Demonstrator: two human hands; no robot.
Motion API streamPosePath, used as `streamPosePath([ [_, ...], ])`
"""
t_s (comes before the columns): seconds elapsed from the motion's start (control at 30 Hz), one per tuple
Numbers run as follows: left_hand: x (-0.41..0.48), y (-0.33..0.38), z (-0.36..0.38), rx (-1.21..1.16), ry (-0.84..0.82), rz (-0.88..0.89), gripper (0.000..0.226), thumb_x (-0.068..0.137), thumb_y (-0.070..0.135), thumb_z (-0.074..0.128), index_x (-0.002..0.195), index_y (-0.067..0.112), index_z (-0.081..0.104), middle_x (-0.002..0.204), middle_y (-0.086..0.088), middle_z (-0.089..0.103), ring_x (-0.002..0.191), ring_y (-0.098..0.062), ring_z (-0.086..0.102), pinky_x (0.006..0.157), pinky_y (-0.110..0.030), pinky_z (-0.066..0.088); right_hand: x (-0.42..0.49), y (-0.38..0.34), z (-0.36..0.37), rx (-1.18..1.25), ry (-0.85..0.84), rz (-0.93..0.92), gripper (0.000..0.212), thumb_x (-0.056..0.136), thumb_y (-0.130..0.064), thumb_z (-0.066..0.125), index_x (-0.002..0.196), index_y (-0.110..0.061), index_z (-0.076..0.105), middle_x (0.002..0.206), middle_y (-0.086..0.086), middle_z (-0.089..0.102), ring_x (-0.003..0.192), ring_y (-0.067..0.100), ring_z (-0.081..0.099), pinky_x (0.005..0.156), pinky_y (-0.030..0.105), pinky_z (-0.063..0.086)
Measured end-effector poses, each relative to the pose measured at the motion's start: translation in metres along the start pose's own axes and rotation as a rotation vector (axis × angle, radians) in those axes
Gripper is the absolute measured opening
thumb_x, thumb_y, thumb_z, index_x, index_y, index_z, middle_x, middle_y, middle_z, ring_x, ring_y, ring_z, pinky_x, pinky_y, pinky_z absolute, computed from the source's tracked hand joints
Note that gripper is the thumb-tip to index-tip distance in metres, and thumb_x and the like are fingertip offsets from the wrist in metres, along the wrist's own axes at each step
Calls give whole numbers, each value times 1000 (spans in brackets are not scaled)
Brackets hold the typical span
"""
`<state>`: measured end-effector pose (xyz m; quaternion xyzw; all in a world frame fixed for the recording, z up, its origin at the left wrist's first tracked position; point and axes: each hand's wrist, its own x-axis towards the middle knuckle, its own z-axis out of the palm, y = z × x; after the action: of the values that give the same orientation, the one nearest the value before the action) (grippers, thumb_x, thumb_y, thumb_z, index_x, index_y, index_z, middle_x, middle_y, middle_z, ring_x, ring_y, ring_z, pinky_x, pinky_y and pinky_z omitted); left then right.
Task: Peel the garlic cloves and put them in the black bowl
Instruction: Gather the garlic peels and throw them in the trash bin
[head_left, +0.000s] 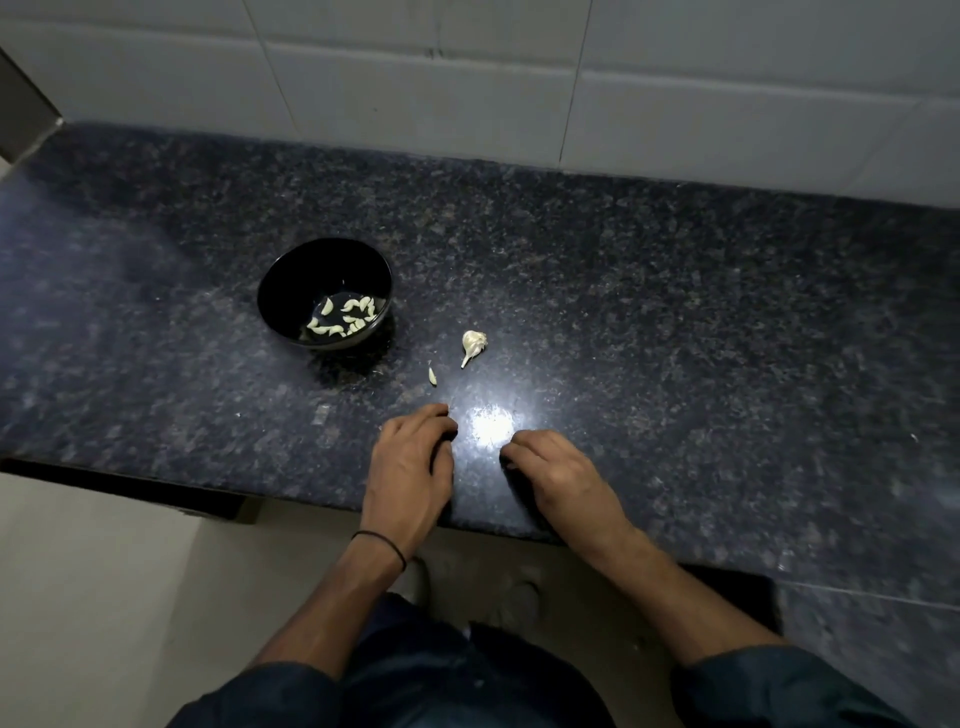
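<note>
A black bowl (291, 275) stands on the dark granite counter (675, 338), left of centre, with several pale peeled garlic cloves (345, 318) in its bottom. To its right lies a partial garlic bulb with its stem (473, 345), and a single small clove (432, 376) lies just in front of the bowl. My left hand (413, 465) and my right hand (558, 475) rest on the counter near its front edge, fingers loosely curled. Nothing shows in either hand.
A white tiled wall (467, 88) backs the counter. The counter's front edge runs just under my wrists, with pale floor (104, 597) below at the left. A bright light glare (491, 423) lies between my hands.
</note>
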<state>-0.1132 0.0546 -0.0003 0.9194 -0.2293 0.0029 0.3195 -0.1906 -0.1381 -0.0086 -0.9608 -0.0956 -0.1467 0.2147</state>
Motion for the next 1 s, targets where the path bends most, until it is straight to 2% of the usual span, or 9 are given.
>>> streamPosePath([
  [0.1,5,-1,-1,-30,-11,26,20,89,3,64,104,14,70,127,1,64,110,-22,55,97,-14,30,9,-14,-3,405,197,447,13,90,-3,66,94,-9,77,95,-1,74,90,11,67,84,22,51],
  [0.17,11,-1,-1,-70,-21,47,18,89,5,63,102,13,71,124,0,65,109,-22,57,97,-14,30,12,-19,-10,699,317,812,18,88,2,71,91,-13,80,91,-4,77,87,6,71,81,17,52],
  [0.2,14,-1,-1,-95,-27,61,17,89,6,63,102,13,71,123,0,66,109,-22,57,98,-15,32,11,-21,-13,840,375,947,20,87,4,71,92,-14,80,90,-3,78,84,4,71,77,16,53],
  [0.27,21,3,-2,-152,-50,90,16,89,7,63,101,13,72,120,0,67,109,-20,59,98,-19,37,8,-25,-19,1069,508,1101,20,88,7,69,95,-9,78,87,1,78,76,5,70,69,14,53],
  [0.4,33,10,-5,-263,-128,196,18,89,11,58,99,13,72,113,2,68,107,-14,59,99,-18,40,1,-38,-23,1297,758,1205,21,88,11,64,102,-1,73,88,7,76,73,8,69,69,15,56],
  [0.53,46,5,-4,-357,-271,333,17,90,10,56,97,15,71,110,5,67,106,-15,62,97,-38,50,-3,-62,-19,1456,1033,1239,21,88,15,60,100,1,70,85,8,77,72,11,70,74,17,59],
  [0.63,47,7,0,-421,-390,430,16,89,11,55,94,15,70,106,4,66,103,-17,63,91,-43,52,-9,-88,-13,1485,1255,1240,21,89,14,58,101,1,69,86,9,77,75,12,72,79,19,59],
  [0.8,20,24,0,-497,-606,623,15,90,6,56,93,12,69,100,2,66,96,-14,63,86,-37,54,-38,-137,-2,1450,1575,1233,21,90,14,57,102,2,68,89,10,77,79,12,74,76,19,59],
  [1.0,-43,47,1,-516,-828,815,18,89,2,59,97,14,71,98,4,66,88,-7,62,82,-19,48,-105,-205,5,1332,1875,1284,22,90,14,58,103,1,69,94,12,76,85,13,74,75,18,59],
])
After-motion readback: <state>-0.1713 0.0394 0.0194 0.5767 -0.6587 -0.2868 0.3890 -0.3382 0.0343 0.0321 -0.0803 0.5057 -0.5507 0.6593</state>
